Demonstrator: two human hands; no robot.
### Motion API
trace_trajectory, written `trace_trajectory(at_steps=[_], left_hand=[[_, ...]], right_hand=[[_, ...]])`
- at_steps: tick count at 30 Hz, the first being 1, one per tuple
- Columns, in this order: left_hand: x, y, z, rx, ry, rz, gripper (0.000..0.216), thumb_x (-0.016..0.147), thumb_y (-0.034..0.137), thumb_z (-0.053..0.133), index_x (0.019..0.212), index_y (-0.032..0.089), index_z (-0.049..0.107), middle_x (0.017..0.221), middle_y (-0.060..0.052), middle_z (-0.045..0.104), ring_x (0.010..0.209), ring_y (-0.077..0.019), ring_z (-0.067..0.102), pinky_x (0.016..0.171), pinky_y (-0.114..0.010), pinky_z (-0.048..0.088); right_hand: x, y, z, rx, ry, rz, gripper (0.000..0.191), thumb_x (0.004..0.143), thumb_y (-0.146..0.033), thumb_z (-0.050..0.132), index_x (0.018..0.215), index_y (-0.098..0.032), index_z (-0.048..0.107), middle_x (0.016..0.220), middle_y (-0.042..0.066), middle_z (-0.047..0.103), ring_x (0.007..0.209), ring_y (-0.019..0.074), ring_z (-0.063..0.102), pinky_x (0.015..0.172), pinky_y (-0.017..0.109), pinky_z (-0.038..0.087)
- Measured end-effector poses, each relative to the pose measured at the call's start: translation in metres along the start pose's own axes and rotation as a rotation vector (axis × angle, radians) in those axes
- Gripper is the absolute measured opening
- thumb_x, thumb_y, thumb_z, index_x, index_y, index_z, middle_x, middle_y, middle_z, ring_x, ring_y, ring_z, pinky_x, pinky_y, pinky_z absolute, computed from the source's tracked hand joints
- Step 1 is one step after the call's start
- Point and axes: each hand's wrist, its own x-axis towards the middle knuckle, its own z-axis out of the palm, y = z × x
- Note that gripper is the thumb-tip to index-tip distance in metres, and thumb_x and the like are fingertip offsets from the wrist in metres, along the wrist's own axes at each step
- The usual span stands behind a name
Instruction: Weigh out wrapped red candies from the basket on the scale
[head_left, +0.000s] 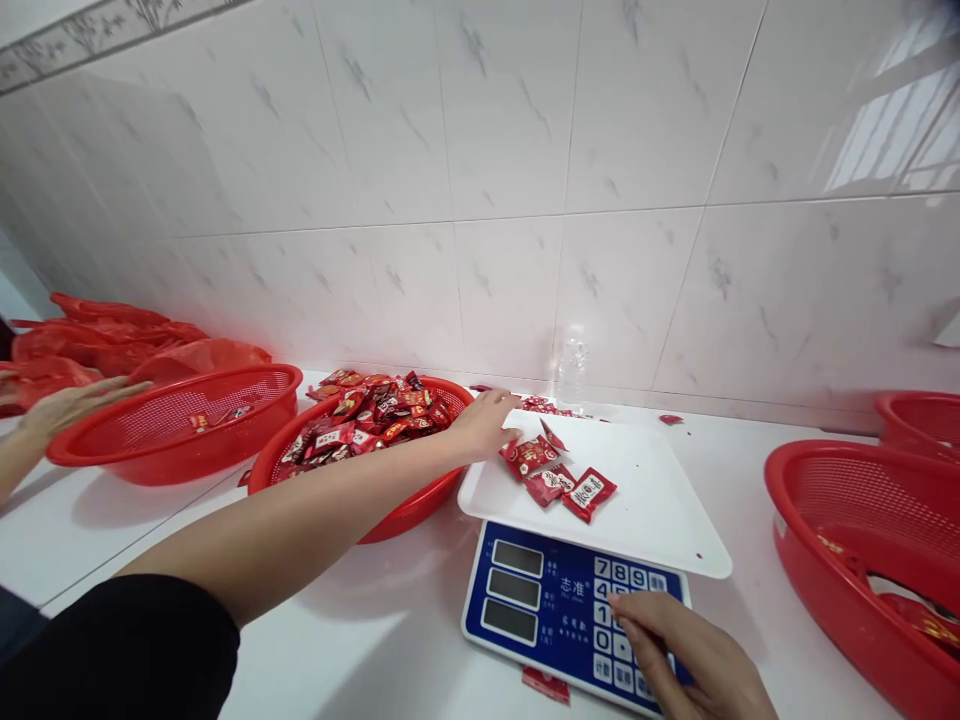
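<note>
My left hand (484,425) reaches across the red basket of red candy packets (367,415) to the back left corner of the white scale tray (660,510). Its fingers are loosely spread, and I see nothing gripped in them. Three or so red packets (555,475) lie on the tray just past its thumb. My right hand (675,650) rests on the blue keypad of the electronic scale (525,600), fingertips on the number keys, holding nothing.
Another person's hand (64,405) rests on the rim of a nearly empty red basket (172,425) at left, with red plastic bags (97,335) behind it. Two more red baskets (855,530) stand at right. A clear bottle (571,370) stands by the tiled wall. A loose packet (545,684) lies under the scale's front edge.
</note>
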Motion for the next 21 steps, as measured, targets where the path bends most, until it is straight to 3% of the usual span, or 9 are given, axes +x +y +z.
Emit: trace_trajectory(at_steps=[3, 7, 10, 14, 19, 21], left_hand=[[0.0, 0.001, 0.01, 0.031, -0.027, 0.006, 0.051, 0.085, 0.034, 0.056, 0.132, 0.019, 0.044, 0.149, -0.013, 0.031, 0.139, -0.0304, 0.022, 0.111, -0.046, 0.02], [0.0, 0.009, 0.024, -0.014, -0.143, 0.016, 0.066, 0.091, 0.059, 0.033, 0.141, 0.016, 0.033, 0.148, -0.016, 0.035, 0.135, -0.0275, 0.033, 0.107, -0.041, 0.031], [-0.003, 0.021, 0.03, -0.029, -0.271, 0.065, 0.078, 0.085, 0.071, 0.028, 0.146, 0.022, 0.026, 0.154, -0.012, 0.024, 0.14, -0.0298, 0.023, 0.111, -0.048, 0.023], [-0.003, 0.034, 0.034, 0.047, -0.296, 0.117, 0.081, 0.08, 0.076, 0.03, 0.147, 0.031, 0.022, 0.157, -0.007, 0.013, 0.143, -0.0348, 0.0, 0.108, -0.065, 0.003], [0.001, 0.044, 0.042, 0.085, -0.39, 0.218, 0.084, 0.076, 0.077, 0.039, 0.146, 0.031, 0.026, 0.157, -0.009, 0.015, 0.143, -0.0335, 0.008, 0.107, -0.065, 0.008], [0.002, 0.046, 0.041, 0.037, -0.403, 0.26, 0.084, 0.077, 0.076, 0.04, 0.145, 0.028, 0.028, 0.156, -0.009, 0.019, 0.142, -0.0315, 0.014, 0.11, -0.06, 0.011]], right_hand=[[-0.001, 0.002, 0.0, 0.008, -0.018, 0.006, 0.016, 0.09, -0.034, 0.054, 0.101, -0.029, 0.064, 0.088, 0.0, 0.073, 0.072, 0.0131, 0.07, 0.06, 0.014, 0.057], [-0.001, 0.004, 0.002, 0.024, -0.025, 0.014, 0.016, 0.091, -0.033, 0.053, 0.102, -0.029, 0.065, 0.088, 0.0, 0.073, 0.073, 0.0129, 0.07, 0.061, 0.015, 0.057], [0.0, 0.004, 0.002, 0.02, -0.026, 0.01, 0.016, 0.09, -0.031, 0.054, 0.101, -0.029, 0.065, 0.088, 0.0, 0.073, 0.072, 0.0126, 0.07, 0.062, 0.015, 0.057], [0.0, 0.003, 0.002, 0.023, -0.037, 0.04, 0.016, 0.09, -0.033, 0.054, 0.101, -0.029, 0.065, 0.088, 0.0, 0.072, 0.073, 0.0125, 0.07, 0.063, 0.015, 0.057], [-0.002, 0.005, 0.003, 0.011, -0.043, 0.055, 0.017, 0.09, -0.035, 0.054, 0.101, -0.03, 0.066, 0.088, 0.0, 0.073, 0.073, 0.0137, 0.07, 0.061, 0.016, 0.057], [-0.003, 0.007, 0.003, 0.007, -0.047, 0.068, 0.018, 0.09, -0.035, 0.054, 0.102, -0.031, 0.066, 0.089, 0.0, 0.073, 0.074, 0.0135, 0.071, 0.062, 0.016, 0.058]])
